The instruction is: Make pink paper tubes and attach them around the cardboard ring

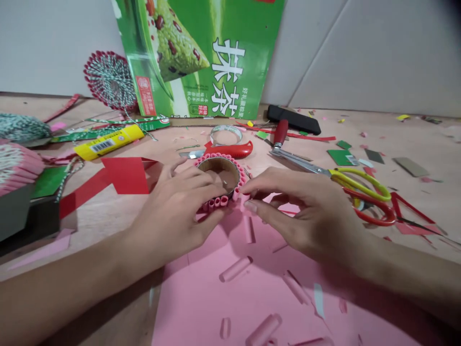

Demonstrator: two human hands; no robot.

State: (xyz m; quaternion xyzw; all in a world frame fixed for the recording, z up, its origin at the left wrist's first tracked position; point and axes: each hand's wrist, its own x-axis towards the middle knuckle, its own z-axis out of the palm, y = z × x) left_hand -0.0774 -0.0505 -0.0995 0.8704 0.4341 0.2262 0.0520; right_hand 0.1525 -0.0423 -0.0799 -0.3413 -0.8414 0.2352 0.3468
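My left hand (187, 197) is wrapped round the near left side of a cardboard ring (236, 172) whose outside is lined with upright rolled pink paper tubes. On the ring's near right side, my right hand (291, 199) pinches a pink paper tube (243, 196) between thumb and forefinger, up against the neighbouring tubes. The ring stands at the far edge of a pink paper sheet (194, 288). Loose pink paper rolls (236, 269) lie on that sheet, one just below my right fingertips. The lower part of the ring is hidden by my left fingers.
Behind the ring lie a red-handled cutter (234, 150) and a tape roll (226, 135). Scissors (360, 185) with yellow and red handles are at right, near a black phone (293, 119). A yellow glue stick (110, 142) lies left. A green box panel (201, 57) leans on the wall.
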